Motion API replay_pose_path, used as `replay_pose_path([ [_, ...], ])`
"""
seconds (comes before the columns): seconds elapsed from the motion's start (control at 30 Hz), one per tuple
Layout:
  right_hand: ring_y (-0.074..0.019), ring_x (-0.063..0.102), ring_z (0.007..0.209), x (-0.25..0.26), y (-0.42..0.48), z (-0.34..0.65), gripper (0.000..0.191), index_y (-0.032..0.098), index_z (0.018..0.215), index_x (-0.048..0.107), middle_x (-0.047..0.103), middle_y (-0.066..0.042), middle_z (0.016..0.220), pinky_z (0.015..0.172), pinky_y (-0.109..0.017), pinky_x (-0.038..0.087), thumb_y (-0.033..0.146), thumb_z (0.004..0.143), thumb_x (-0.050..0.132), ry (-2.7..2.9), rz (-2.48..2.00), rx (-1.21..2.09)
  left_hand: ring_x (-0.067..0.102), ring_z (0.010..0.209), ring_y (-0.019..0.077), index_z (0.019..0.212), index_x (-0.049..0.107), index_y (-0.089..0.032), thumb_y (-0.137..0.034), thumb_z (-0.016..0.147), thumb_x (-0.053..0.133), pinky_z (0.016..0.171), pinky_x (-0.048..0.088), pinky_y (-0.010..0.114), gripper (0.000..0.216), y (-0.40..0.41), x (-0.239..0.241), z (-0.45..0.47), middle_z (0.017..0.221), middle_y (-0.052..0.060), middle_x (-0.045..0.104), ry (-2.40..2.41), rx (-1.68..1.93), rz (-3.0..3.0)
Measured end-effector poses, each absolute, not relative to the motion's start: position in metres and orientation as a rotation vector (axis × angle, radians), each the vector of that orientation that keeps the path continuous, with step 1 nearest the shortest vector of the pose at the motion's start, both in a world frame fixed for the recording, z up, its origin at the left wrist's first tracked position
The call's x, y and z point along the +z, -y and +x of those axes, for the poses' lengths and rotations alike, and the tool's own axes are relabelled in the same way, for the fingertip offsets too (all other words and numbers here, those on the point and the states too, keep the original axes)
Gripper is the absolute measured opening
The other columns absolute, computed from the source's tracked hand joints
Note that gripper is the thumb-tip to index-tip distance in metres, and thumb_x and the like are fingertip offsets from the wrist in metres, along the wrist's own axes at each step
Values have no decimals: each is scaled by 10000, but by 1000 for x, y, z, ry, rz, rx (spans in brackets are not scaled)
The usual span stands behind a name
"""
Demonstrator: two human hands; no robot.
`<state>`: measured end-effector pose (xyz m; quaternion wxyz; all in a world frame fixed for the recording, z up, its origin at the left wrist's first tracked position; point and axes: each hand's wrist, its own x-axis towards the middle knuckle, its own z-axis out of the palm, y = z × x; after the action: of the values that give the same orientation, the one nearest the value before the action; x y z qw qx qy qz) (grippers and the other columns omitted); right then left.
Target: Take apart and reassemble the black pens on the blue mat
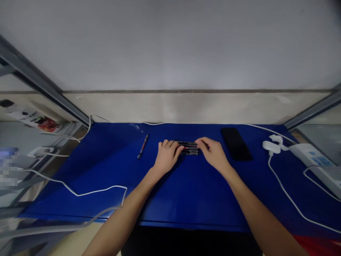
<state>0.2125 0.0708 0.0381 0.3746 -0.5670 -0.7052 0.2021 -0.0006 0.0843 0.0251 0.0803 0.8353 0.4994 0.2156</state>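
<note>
A row of dark pens point(189, 152) lies on the blue surface point(186, 192). The left hand point(165, 156) holds the left ends between thumb and fingers; the right hand point(214, 153) has its fingers bent at the right ends, whether pinching cannot be determined.

Blue tabletop point(186, 199), black phone point(236, 144), white power strip point(306, 153) — pens point(190, 152) black and grey.

Lone pen point(143, 146) left of pen row point(192, 153), phone point(236, 144) right.
</note>
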Motion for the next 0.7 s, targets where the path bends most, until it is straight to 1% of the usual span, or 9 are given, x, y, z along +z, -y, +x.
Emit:
replay_pose_path([
  [0.1,-269,613,866,32,-76,235,321,189,954,671,682,-108,878,773,-398,478,453,946,487,1789,-1667,176,484,865,219,875,594,-201,-422,1020,322,762,282,356,379,-87,22,-1,870,55,644,-1604,677,2415],
  [0.2,-327,566,914,20,-79,254,324,166,940,660,639,-151,904,740,-444,478,465,905,541,1829,-1899,-45,486,847,217,849,585,-199,-428,1019,327,746,275,347,384,-89,21,-3,829,47,637,-1671,699,2362],
  [0.33,-324,556,902,9,-80,262,237,180,811,646,610,-153,869,703,-431,481,384,893,557,1941,-1971,-115,489,846,216,856,590,-200,-429,1016,339,752,274,344,376,-89,22,-4,845,49,643,-1684,700,2340],
  [0.43,-292,597,809,13,-82,259,196,177,816,631,631,-131,812,672,-412,483,322,903,534,1894,-1957,30,490,849,216,854,590,-199,-425,1016,340,754,273,342,373,-88,23,-4,842,49,642,-1680,697,2342],
  [0.53,-243,644,732,24,-82,251,182,181,918,633,675,-91,800,666,-376,502,344,902,554,1728,-1808,376,491,845,215,846,586,-198,-429,1015,341,739,268,338,377,-87,22,-3,834,49,640,-1676,697,2348],
  [0.6,-221,667,774,32,-81,244,197,197,962,645,702,-74,863,707,-353,523,371,883,595,1660,-1626,601,492,847,216,846,585,-198,-431,1014,341,739,266,337,377,-87,22,-3,834,49,642,-1675,696,2348],
  [0.7,-209,668,817,42,-77,236,201,221,978,678,716,-62,946,744,-351,533,377,876,604,1682,-1501,754,491,851,216,860,587,-200,-425,1016,340,749,266,339,369,-88,22,-3,848,47,650,-1668,704,2344],
])
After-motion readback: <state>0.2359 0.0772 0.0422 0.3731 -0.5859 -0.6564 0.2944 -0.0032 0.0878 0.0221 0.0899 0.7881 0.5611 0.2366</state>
